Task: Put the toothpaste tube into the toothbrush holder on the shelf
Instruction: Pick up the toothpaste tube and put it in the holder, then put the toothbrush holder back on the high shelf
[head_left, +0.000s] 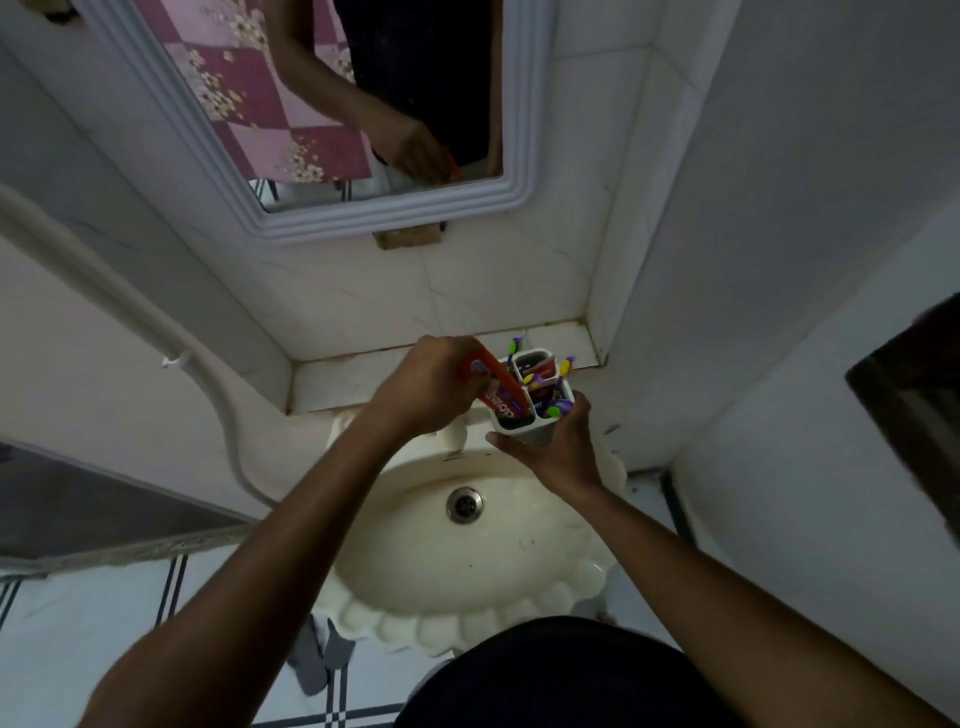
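Over the sink (467, 561), the right hand (563, 452) clasps the toothbrush holder (524, 426) while left hand (421, 389) fingers pinch the toothpaste tube (498, 387), lower end inside.

You face a dim bathroom corner. White marbled wall tiles (467, 291) surround a white-framed mirror (332, 208). Below you sits a cream scalloped basin (415, 571) with a metal drain (464, 505). A white pipe (130, 306) runs down your left wall. Floor tiles (104, 623) show dark stripes.

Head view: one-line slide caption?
Left hand slides toothpaste into holder, steadied by right hand above sink.
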